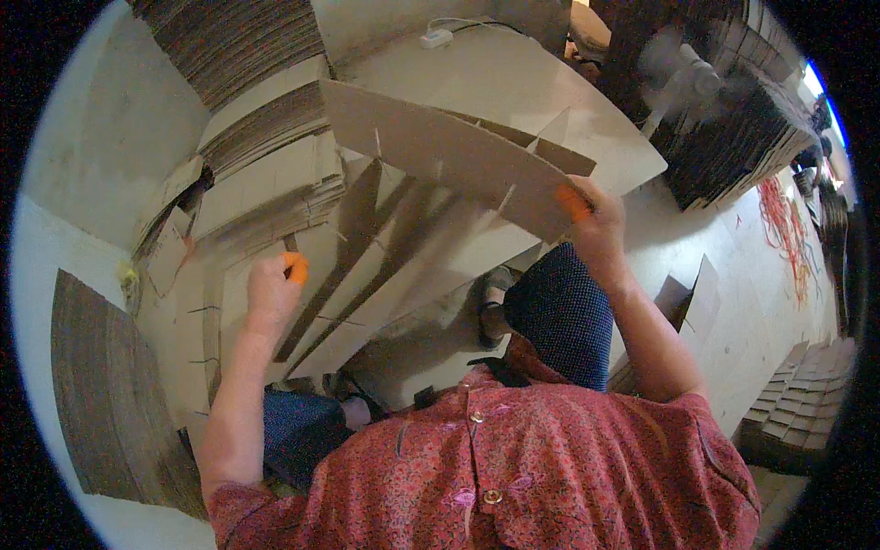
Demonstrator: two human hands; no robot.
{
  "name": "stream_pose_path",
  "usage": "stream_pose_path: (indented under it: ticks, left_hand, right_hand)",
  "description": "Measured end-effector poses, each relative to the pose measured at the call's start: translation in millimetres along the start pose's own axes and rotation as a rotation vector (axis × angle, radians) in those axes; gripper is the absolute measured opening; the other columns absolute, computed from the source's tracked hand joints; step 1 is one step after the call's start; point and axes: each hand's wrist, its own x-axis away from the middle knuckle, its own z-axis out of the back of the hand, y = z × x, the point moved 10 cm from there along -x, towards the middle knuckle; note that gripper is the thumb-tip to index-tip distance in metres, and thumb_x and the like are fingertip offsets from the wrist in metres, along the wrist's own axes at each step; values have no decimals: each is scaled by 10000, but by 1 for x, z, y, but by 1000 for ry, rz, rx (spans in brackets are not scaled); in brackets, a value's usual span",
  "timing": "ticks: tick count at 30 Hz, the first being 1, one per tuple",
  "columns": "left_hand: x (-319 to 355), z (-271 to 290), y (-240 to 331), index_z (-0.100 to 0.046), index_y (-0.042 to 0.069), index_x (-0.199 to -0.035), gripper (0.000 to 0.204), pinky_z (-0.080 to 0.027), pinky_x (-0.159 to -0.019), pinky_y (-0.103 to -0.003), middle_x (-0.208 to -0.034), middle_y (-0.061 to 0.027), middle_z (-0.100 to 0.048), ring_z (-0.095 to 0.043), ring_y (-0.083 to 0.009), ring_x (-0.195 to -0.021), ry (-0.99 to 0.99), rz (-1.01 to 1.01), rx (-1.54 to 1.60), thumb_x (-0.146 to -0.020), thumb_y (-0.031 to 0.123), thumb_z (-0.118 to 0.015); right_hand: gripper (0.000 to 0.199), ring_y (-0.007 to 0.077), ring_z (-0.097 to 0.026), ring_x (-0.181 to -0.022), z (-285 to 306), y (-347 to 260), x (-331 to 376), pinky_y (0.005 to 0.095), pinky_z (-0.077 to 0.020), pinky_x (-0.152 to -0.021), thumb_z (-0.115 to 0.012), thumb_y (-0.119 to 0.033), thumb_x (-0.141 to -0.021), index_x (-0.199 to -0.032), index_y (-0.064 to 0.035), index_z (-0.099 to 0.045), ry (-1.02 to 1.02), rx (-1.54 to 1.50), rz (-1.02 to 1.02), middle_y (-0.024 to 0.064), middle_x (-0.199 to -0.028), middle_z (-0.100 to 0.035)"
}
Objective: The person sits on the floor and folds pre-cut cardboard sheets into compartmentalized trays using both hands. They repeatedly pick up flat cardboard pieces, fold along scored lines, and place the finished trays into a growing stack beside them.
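A long slotted cardboard strip (440, 147) stretches across the upper middle, tilted down to the right. My right hand (596, 225), with orange covers on its fingers, is closed on its right end. Behind it, shorter cardboard pieces (559, 151) cross the strip. Below it, several more slotted cardboard strips (367, 266) fan out. My left hand (275, 289), also with orange finger covers, is closed at their left. A narrow brown edge shows just above its fingers, but what they grip is hidden.
Stacks of flat cardboard (266, 183) stand at the upper left, with another cardboard stack (110, 394) at the far left. A white power strip (436, 38) lies on the pale surface at the back. A fan (697, 73) and red strings (784, 229) are on the right.
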Motion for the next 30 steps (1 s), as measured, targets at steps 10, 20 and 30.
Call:
stream_pose_path:
  ticks: [10,20,30]
  left_hand:
    - [1,4,5,-676,31,-852,163,-445,-546,-380,-683,-186,-609,-594,-319,-585,-18,-19,-123,-814,175,-610]
    - [-9,18,128,-643,21,-1010,294,-510,-703,-398,-910,-185,-650,-624,-349,-789,153,-419,-67,-825,248,-615]
    - [-12,-104,188,-624,24,-1060,324,-505,-675,-417,-837,-216,-644,-633,-366,-752,-403,-366,-2,-823,244,-635]
  right_hand:
    - [127,183,-646,-749,-6,-13,-2,284,-494,-675,-609,-54,-840,-948,2,-642,-57,-19,14,147,-818,-670]
    - [140,160,-636,-675,-18,-11,8,261,-480,-632,-602,-44,-846,-972,9,-634,-38,-44,92,156,-752,-652]
    - [139,194,-656,-687,-29,-7,20,273,-493,-626,-604,-9,-832,-965,5,-639,0,-24,214,175,-809,-653]
